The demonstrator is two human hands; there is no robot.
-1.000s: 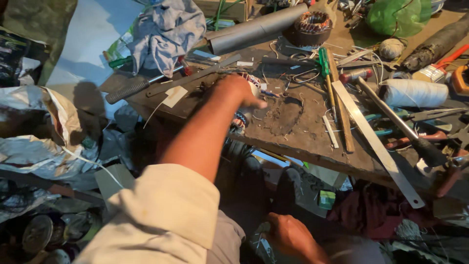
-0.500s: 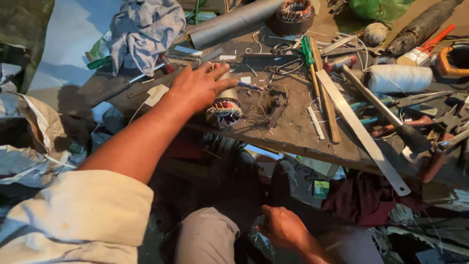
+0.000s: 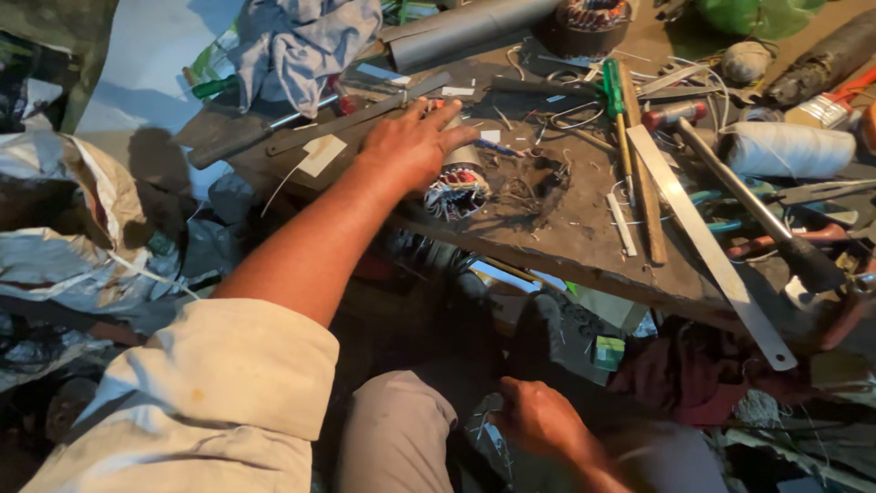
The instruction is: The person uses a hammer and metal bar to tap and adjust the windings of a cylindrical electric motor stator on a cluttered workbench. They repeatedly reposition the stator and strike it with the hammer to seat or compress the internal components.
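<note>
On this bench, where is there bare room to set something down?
Little. One bare strip of board lies along the near edge, between the wound stator under the left hand and the metal ruler. Tools and wire crowd the back and right, around the string spool.

A repair workshop is showing here; a worn desk (image 3: 584,246) is lying crowded with a wound stator (image 3: 459,187), screwdriver (image 3: 613,91), hammer (image 3: 757,210), steel rule (image 3: 707,242), twine (image 3: 789,151), wire scraps (image 3: 534,178); rags (image 3: 306,41) are piling around.
</note>
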